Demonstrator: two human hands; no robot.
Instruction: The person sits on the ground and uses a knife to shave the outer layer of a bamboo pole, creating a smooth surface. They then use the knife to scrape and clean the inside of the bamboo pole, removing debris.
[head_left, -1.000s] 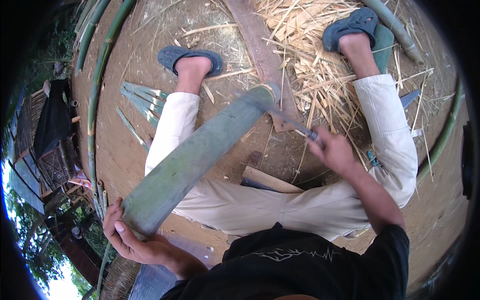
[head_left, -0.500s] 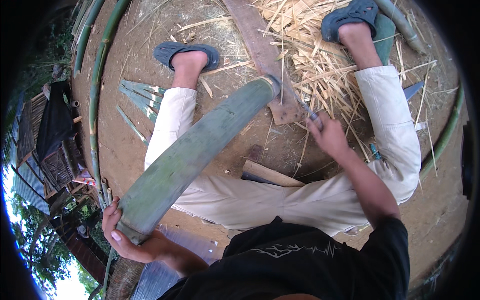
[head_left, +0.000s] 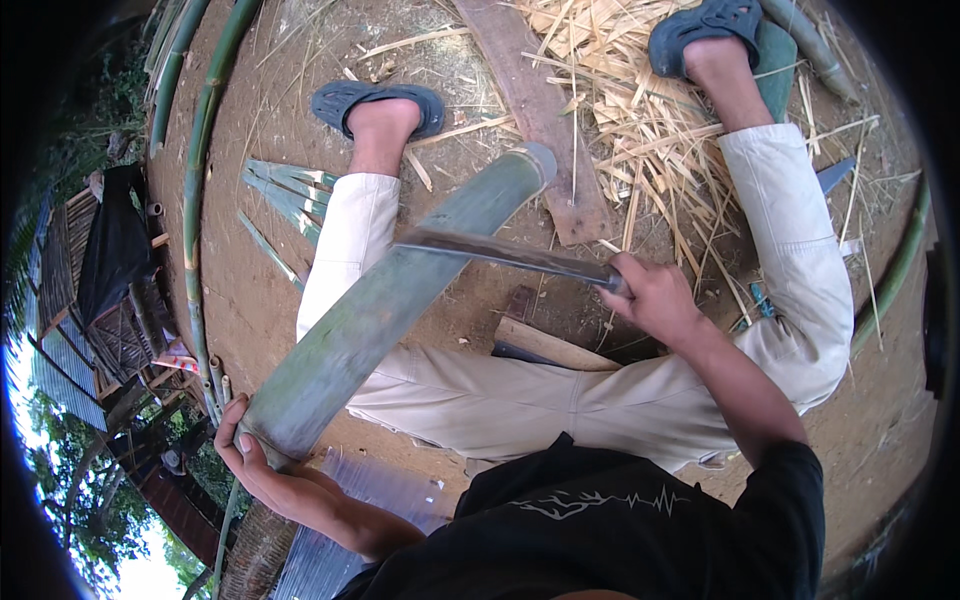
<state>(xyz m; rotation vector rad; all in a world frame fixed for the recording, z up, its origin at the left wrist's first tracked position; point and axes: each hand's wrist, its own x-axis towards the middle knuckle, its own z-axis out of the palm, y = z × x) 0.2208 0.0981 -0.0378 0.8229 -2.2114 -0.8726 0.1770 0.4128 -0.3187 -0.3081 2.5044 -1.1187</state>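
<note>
Blade (head_left: 500,252) now across bamboo (head_left: 390,310).

Hidden / cut off / unreadable in head view

Knife (head_left: 510,255) handle is buried in the right hand (head_left: 655,300); the blade looks motion-smeared, so its edge can't be told, nor whether it touches the bamboo section (head_left: 390,310). The bamboo's near end is covered by the left hand (head_left: 255,465) (only fingertips and thumb show around it). The wooden block (head_left: 545,345) is partly under the right forearm and leg. The plank (head_left: 535,110) runs out of the top edge. The right sandal (head_left: 705,25) is clipped by the top edge. Long bamboo poles (head_left: 195,180) bend into the dark fisheye rim, ends lost. A blue-handled thing (head_left: 765,300) behind the right knee is too hidden to identify.
</note>
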